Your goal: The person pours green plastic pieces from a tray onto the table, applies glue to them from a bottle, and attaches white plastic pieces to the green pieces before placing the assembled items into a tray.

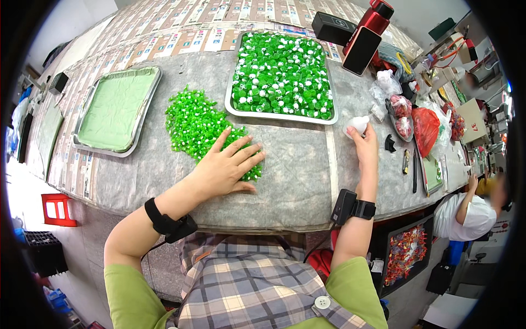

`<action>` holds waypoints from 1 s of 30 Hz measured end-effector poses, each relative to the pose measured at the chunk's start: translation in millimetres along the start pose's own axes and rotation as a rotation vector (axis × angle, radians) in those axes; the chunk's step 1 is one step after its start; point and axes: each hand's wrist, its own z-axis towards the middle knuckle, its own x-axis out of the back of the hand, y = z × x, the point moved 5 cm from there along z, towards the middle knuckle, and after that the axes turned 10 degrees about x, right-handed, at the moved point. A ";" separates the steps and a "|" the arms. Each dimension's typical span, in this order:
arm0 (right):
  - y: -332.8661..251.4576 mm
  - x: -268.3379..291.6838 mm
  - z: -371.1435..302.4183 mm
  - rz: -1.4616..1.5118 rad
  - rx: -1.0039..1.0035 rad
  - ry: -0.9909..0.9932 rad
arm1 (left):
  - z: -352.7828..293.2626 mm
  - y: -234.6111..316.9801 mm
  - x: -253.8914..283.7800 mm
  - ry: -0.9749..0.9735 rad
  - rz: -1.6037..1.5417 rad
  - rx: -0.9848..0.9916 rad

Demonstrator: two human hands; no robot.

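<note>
My left hand (226,165) lies with fingers spread over the near right edge of a loose heap of small bright green pieces with white spots (192,118). Between the fingertips of my right hand (366,147) is a small white bottle with a narrow tip (359,124), held just above the grey table cover or touching it; I cannot tell which. Behind both hands stands a metal tray (280,117) filled with larger round green and white pieces. A second metal tray (107,112), its bottom coated pale green, sits left of the heap.
At the back right stand a red bottle (378,13), a phone (361,50) and a black box (333,27). Plastic bags of red pieces (402,112) crowd the right side, near a black clip-like piece (389,143). A person in white (468,216) sits at right. A red stool (58,209) stands on the floor.
</note>
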 end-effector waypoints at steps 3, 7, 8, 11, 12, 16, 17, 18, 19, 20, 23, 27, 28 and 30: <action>1.1 1.2 1.3 -0.045 -0.003 0.000 | 2.5 -5.9 0.9 0.024 -0.024 -0.041; 4.9 1.1 1.8 -0.024 0.023 0.018 | 1.4 -17.0 4.0 0.048 -0.032 -0.066; 4.7 1.0 2.5 -0.048 0.038 0.020 | 1.2 -20.8 3.9 0.047 -0.031 -0.068; 1.7 -0.2 2.0 -0.040 0.039 0.020 | 0.5 -30.2 4.3 0.064 -0.007 -0.054; 2.4 0.2 2.2 -0.039 0.039 0.020 | 0.4 -31.9 5.5 0.064 -0.007 -0.054; 3.4 1.0 2.5 -0.041 0.047 0.018 | -0.3 -36.0 8.3 0.037 0.006 -0.018; 3.7 1.2 2.3 -0.045 0.043 0.019 | -0.1 -34.6 9.2 0.026 0.005 -0.004; 3.4 1.5 1.9 -0.044 0.042 0.019 | 0.4 -32.5 10.3 0.015 0.004 0.010; 2.9 1.7 1.4 -0.030 0.048 0.019 | 1.8 -28.1 12.5 0.014 0.004 0.010; 1.6 0.6 1.5 -0.021 0.054 0.016 | 2.7 -22.9 13.5 0.002 -0.013 -0.001; 2.1 0.6 2.9 -0.033 0.059 0.008 | 5.1 -3.9 4.7 -0.037 -0.039 -0.041; 4.2 0.2 1.1 0.002 0.037 0.031 | 10.2 15.2 -9.3 -0.090 -0.029 -0.065; 4.6 0.4 1.4 -0.012 0.039 0.030 | 11.7 16.8 -12.1 -0.078 -0.014 -0.064; 4.2 0.8 0.9 -0.029 0.038 0.029 | 17.3 16.8 -13.4 -0.051 -0.011 -0.049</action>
